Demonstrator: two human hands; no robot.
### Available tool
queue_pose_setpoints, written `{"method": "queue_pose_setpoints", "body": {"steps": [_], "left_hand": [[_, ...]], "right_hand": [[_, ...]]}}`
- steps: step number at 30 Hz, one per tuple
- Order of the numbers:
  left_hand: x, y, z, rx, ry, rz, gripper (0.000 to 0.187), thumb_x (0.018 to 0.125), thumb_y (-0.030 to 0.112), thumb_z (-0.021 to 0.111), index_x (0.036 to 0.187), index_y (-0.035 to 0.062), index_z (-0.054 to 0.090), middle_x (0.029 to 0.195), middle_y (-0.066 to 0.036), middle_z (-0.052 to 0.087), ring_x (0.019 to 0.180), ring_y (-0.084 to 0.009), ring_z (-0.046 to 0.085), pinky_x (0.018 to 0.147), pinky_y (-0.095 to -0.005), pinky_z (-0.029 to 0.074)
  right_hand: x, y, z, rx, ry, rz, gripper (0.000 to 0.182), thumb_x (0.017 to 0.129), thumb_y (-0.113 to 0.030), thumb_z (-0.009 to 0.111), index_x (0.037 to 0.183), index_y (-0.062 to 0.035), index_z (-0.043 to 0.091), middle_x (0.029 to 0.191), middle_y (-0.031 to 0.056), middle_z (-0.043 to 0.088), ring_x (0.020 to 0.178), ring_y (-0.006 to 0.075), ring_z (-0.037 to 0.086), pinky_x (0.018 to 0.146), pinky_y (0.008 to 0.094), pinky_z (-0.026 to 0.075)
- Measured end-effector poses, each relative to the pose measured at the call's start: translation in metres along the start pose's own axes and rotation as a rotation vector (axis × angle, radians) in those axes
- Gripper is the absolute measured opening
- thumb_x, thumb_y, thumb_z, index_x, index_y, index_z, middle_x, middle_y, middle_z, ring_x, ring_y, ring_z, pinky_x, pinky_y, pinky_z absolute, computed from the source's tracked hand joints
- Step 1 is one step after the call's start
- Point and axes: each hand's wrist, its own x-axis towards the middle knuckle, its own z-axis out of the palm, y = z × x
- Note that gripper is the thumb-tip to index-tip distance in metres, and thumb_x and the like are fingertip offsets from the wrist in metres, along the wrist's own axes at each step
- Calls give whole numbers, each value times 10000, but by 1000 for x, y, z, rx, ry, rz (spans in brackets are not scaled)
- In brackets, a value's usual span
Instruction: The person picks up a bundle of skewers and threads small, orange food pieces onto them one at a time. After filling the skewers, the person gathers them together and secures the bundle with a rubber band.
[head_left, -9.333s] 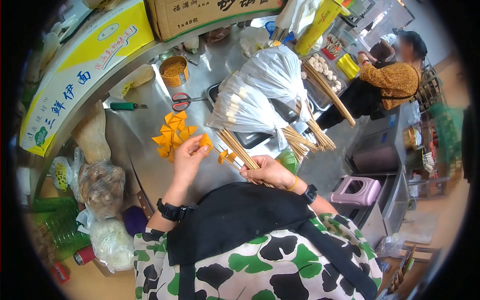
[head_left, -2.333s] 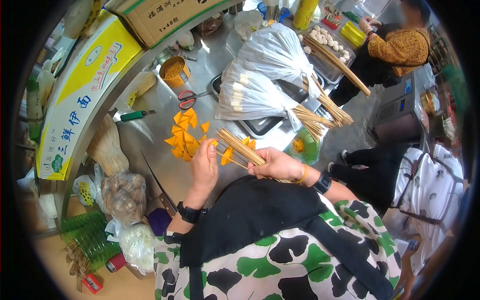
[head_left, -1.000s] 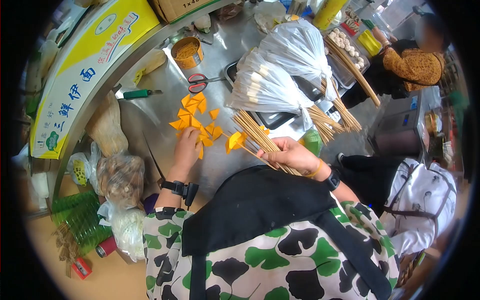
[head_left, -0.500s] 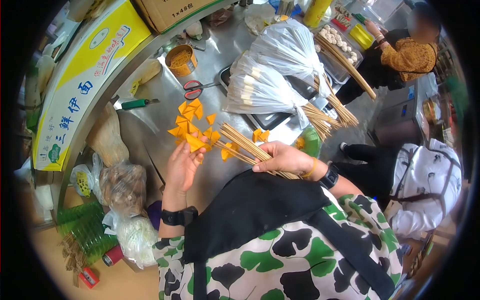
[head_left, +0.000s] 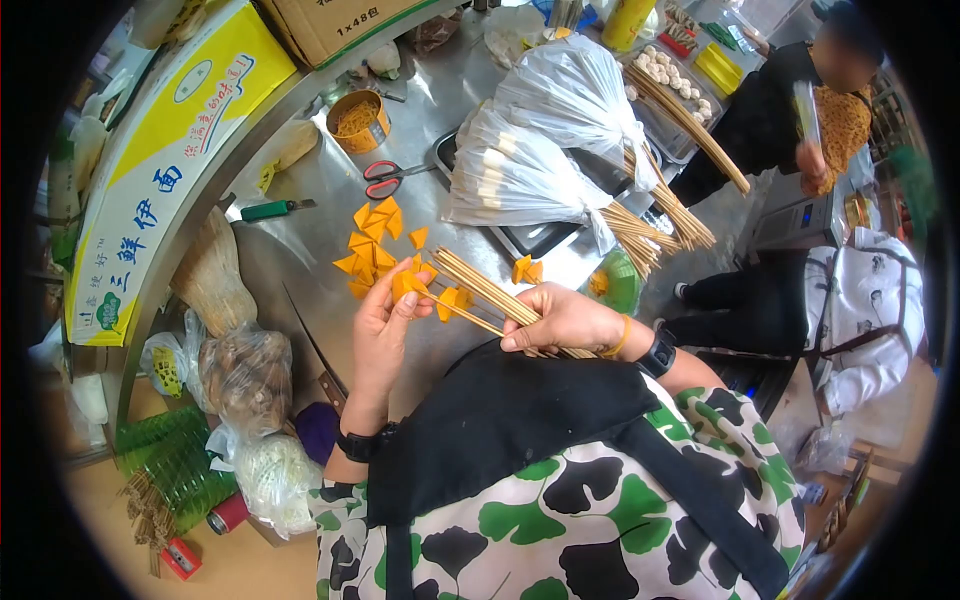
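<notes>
My left hand (head_left: pixel 388 312) pinches an orange piece (head_left: pixel 408 285) at the tip of one thin wooden stick. My right hand (head_left: pixel 560 320) is closed around a bundle of wooden sticks (head_left: pixel 485 285) that point up and left. Other orange wedges (head_left: pixel 372 240) lie in a loose group on the metal table (head_left: pixel 300 245) just beyond my left hand. A few more pieces (head_left: pixel 527 269) are beyond the bundle. Whether the stick pierces the held piece is hidden by my fingers.
Red-handled scissors (head_left: pixel 383 180), a green-handled knife (head_left: pixel 265 210) and a tin (head_left: pixel 358 122) stand or lie farther back. Bagged skewers (head_left: pixel 520 175) rest on a black tray. A long knife (head_left: pixel 330 385) lies left. Two people are at the right.
My left hand has moved slightly right and down, bringing the orange piece to a stick's tip. At the right, both people have shifted; one now holds something upright.
</notes>
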Motion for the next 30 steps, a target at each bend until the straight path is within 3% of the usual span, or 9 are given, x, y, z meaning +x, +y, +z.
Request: {"method": "queue_pose_setpoints", "body": {"steps": [3, 9, 12, 18, 28, 30], "left_hand": [[-2, 2, 2, 82, 29, 34, 407, 927, 105, 538, 1310, -4, 452, 1130, -117, 614, 847, -119, 606, 780, -238, 499], [-11, 11, 11, 861, 119, 382, 413, 862, -6, 556, 1270, 36, 512, 1013, -143, 647, 791, -179, 643, 703, -287, 508], [-10, 14, 16, 937, 119, 493, 428, 842, -10, 568, 1263, 35, 511, 977, -179, 633, 816, -267, 645, 711, -326, 499], [-12, 6, 23, 1028, 147, 465, 424, 836, 28, 590, 1250, 26, 497, 994, -202, 619, 862, -367, 619, 739, -378, 492], [-7, -6, 36, 1129, -88, 488, 466, 821, 77, 606, 1262, 9, 469, 1002, -182, 590, 838, -331, 587, 721, -382, 483], [2, -8, 27, 1032, -126, 550, 466, 822, 75, 608, 1263, 16, 470, 1004, -168, 584, 827, -314, 592, 711, -376, 485]], "right_hand": [[0, 0, 1, -15, 2, 0, 122, 822, -131, 709, 808, -49, 620, 620, -30, 575, 490, 24, 490, 448, 175, 379], [4, 10, 2, -49, 25, -68, 123, 838, -151, 676, 785, -62, 610, 597, -29, 558, 494, 26, 482, 435, 191, 360], [4, 11, 3, -45, 33, -65, 120, 838, -144, 672, 784, -63, 601, 591, -29, 548, 497, 27, 480, 438, 192, 357], [3, 9, 0, 26, 34, -32, 108, 826, -97, 693, 811, -50, 596, 630, -33, 561, 522, 23, 483, 464, 181, 369], [11, 9, -7, -42, 90, 1, 155, 835, -181, 684, 871, -60, 593, 631, -27, 548, 505, 39, 476, 458, 187, 363], [8, 9, -7, -59, 159, -131, 182, 842, -197, 678, 915, -59, 584, 661, -28, 543, 521, 36, 488, 476, 183, 377]]}}
